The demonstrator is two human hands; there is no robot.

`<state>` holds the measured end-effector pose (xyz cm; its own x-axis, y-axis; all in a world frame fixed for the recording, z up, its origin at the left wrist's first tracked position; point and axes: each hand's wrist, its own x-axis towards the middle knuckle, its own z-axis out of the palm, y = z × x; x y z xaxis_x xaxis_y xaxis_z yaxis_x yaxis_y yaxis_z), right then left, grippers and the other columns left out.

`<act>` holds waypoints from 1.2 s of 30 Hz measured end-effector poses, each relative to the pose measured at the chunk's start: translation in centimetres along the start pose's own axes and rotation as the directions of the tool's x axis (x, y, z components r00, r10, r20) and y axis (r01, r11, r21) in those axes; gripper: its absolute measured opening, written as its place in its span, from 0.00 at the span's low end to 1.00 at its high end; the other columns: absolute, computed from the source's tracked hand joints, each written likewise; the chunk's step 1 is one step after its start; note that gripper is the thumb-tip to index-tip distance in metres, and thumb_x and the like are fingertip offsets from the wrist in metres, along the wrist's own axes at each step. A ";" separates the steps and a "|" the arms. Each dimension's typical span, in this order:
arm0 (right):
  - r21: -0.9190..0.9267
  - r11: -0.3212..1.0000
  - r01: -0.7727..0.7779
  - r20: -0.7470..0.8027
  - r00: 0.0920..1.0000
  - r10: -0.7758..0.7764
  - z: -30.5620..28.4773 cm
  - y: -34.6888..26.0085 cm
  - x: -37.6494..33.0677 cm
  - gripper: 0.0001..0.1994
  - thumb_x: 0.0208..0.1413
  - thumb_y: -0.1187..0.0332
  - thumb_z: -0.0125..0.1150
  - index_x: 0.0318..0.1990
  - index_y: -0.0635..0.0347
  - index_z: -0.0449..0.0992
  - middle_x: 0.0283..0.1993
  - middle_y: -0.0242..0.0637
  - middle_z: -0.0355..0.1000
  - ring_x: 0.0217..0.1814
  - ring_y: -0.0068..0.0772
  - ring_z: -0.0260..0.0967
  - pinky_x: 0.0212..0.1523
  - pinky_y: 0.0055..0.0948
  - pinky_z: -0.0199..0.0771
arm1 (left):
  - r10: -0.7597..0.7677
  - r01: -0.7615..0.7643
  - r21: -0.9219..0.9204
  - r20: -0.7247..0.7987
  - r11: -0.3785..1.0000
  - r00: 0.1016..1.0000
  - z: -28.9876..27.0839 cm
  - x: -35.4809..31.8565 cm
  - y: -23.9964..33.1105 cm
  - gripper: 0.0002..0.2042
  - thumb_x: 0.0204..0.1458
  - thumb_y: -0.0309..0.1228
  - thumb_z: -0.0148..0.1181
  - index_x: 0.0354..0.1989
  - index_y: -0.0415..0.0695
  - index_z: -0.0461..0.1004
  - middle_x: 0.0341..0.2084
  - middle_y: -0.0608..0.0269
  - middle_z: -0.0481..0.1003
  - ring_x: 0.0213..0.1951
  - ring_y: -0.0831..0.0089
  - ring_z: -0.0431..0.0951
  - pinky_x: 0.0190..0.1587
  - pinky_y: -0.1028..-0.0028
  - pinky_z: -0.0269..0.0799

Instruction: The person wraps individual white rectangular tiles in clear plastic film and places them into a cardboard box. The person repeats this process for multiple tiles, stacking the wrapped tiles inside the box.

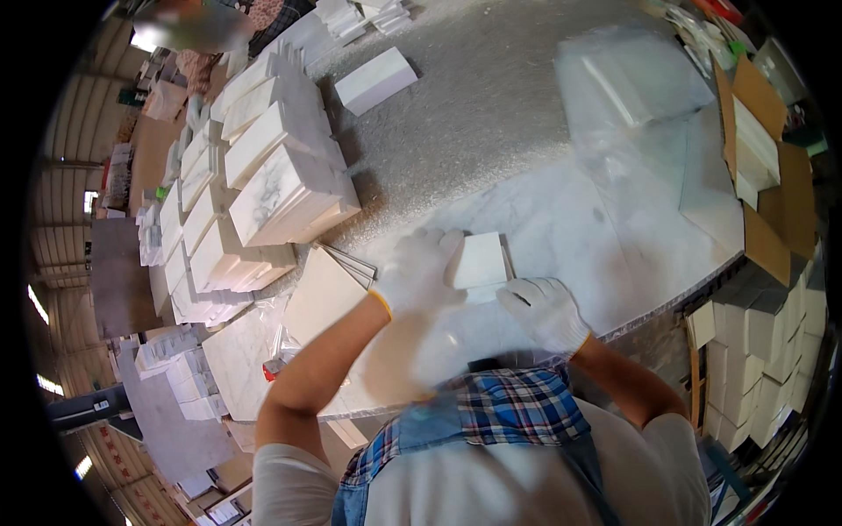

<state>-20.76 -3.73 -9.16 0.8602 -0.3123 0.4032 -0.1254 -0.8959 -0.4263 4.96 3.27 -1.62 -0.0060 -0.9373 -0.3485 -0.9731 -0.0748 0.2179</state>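
Note:
A small stack of white marble tiles [481, 260] lies on the table in front of me, its edges showing along the right side. My left hand [423, 270], in a white knitted glove with a yellow cuff, grips the stack's left edge; its outline is slightly blurred. At the lower right corner, my right hand [545, 313], gloved the same way, has its fingers curled against the tiles. A short dark mark shows on that glove. Beside my left forearm, cream sheets [323, 294] lie fanned out on the table.
Tall stacks of marble tiles [285, 193] stand at the left. One tile block [375, 81] lies farther back. Plastic sheeting [627, 79] covers the far right, next to an open cardboard box [794, 197]. More stacked pieces [754, 351] stand right of the table. Another person [197, 74] is at the far left.

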 end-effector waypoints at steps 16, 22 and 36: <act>0.214 0.371 -0.904 0.545 0.426 0.722 -1.3 -8.1 -17.8 0.21 0.53 0.54 0.74 0.50 0.55 0.81 0.48 0.47 0.81 0.47 0.48 0.81 0.48 0.38 0.80 | -0.148 0.154 0.038 -0.117 0.987 0.982 3.5 -3.3 4.2 0.45 0.40 0.54 0.73 0.65 0.40 0.66 0.51 0.47 0.75 0.55 0.48 0.74 0.59 0.55 0.70; 0.412 0.053 -0.910 0.653 0.335 0.680 3.2 -7.2 -15.9 0.30 0.53 0.56 0.74 0.58 0.68 0.76 0.50 0.44 0.81 0.53 0.34 0.78 0.53 0.33 0.78 | -0.173 0.168 -0.045 -0.168 0.985 0.970 3.8 -3.7 4.7 0.45 0.40 0.51 0.72 0.66 0.39 0.65 0.52 0.44 0.75 0.56 0.45 0.73 0.60 0.54 0.69; 0.665 0.027 -0.747 0.653 0.598 0.465 0.0 -11.1 -15.3 0.13 0.64 0.65 0.65 0.46 0.67 0.85 0.39 0.35 0.80 0.42 0.22 0.74 0.42 0.23 0.74 | -0.152 0.094 -0.120 -0.708 0.988 0.690 10.4 -12.8 0.3 0.20 0.51 0.30 0.69 0.52 0.40 0.74 0.51 0.46 0.75 0.50 0.46 0.76 0.52 0.52 0.73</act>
<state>-32.55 11.05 -10.60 0.7789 -0.3965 -0.4859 -0.3172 0.4193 -0.8506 2.32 18.75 -6.53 0.3068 -0.8761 0.3719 -0.9346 -0.2033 0.2920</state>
